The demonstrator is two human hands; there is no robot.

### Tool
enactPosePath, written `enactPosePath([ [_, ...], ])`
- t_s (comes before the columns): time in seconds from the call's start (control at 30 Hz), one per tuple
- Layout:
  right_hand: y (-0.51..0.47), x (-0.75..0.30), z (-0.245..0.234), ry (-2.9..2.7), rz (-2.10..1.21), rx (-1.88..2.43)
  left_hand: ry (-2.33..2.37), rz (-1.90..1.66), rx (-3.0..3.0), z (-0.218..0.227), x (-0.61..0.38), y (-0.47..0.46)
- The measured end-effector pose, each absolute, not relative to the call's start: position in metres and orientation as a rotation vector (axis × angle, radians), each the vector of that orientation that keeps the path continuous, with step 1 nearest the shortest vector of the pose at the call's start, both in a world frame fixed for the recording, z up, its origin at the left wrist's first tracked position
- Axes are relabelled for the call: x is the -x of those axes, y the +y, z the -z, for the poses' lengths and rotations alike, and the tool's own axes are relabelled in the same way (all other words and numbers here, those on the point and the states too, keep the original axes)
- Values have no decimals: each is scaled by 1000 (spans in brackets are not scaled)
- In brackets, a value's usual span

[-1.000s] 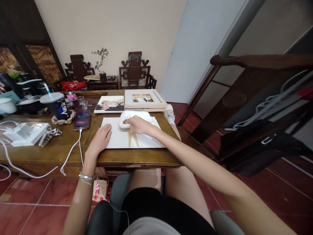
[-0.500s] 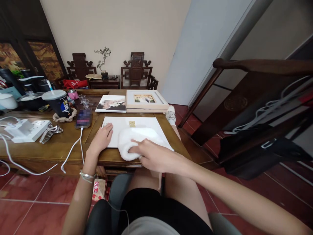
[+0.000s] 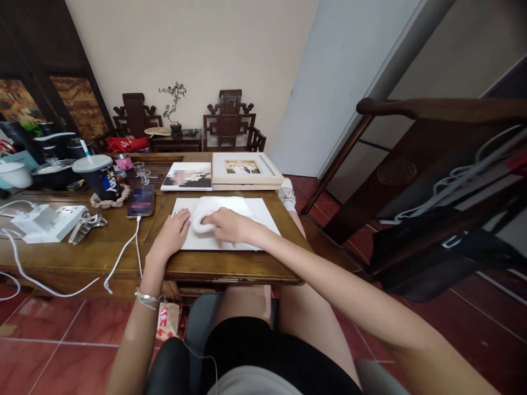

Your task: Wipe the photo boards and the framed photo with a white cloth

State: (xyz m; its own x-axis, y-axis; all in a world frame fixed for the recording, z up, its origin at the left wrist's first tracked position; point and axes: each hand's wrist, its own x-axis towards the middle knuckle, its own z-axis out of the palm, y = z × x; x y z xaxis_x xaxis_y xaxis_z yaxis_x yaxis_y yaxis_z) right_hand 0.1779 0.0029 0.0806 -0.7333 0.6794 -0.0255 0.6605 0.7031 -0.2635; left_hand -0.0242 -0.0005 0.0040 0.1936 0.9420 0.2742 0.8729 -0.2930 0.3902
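Note:
A flat white board (image 3: 265, 214) lies on the wooden table. My left hand (image 3: 173, 232) rests on its left edge with the fingers stretched out flat. A fluffy white cloth (image 3: 199, 213) is under my right hand (image 3: 231, 225), which grips its near side and presses it against the upper middle of the board. Part of a small gold mark shows on the board just below that hand. The cloth covers some of the board's far edge.
Behind the board lie a photo panel (image 3: 187, 176) and a framed picture (image 3: 247, 170). To the left are a charging phone (image 3: 140, 201), a lidded cup with a straw (image 3: 99, 178), a power strip (image 3: 61, 222) and loose cables. A wooden chair (image 3: 395, 170) stands at right.
My right hand has slid the cloth away from me and slightly left, from the board's near edge to its far part. My left hand stays on the board's left edge.

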Motion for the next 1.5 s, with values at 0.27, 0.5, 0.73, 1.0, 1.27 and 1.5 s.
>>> enactPosePath([
  [0.27, 39, -160, -80, -2817, -336, 1103, 1692, -750, -2341, -9, 24, -1],
  [0.5, 12, -174, -86, -2953, -323, 1001, 1728, -764, -2305, -7, 25, 0],
  [0.73, -41, -195, -97, -3033, -474, 778, 1719, -777, -2286, -5, 27, 1],
  [1.0, -50, -196, -100, -3006, -524, 806, 1721, -767, -2280, -6, 27, 1],
  [1.27, 13, -178, -83, -2833, -387, 1079, 1730, -865, -2278, -3, 27, 2],
  [1.5, 24, -149, -76, -2778, -276, 1188, 1664, -1327, -2046, -17, 26, -1],
])
